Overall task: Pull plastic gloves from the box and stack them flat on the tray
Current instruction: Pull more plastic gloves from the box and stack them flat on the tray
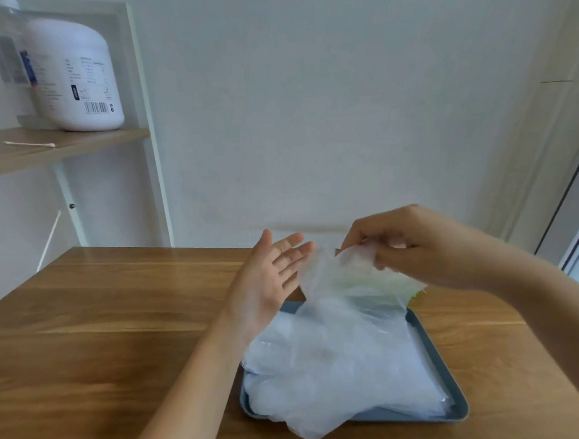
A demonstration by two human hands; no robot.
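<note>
While our right hand (425,248) pinches the top of a plastic glove (338,290) between curled fingers and thumb, the thin film hangs down toward the far end of the tray (441,371). The glove is clear and milky, creased and crumpled, with a faint green tint near the grip. Our left hand (271,279) is raised just beside it, palm up and fingers straight, holding nothing; we cannot tell whether the fingertips touch the film. On the blue-grey tray lies a loose pile of gloves (340,368), pale and wrinkled, its near edge spilling over the rim onto the wooden table (106,310). The box is hidden from us.
</note>
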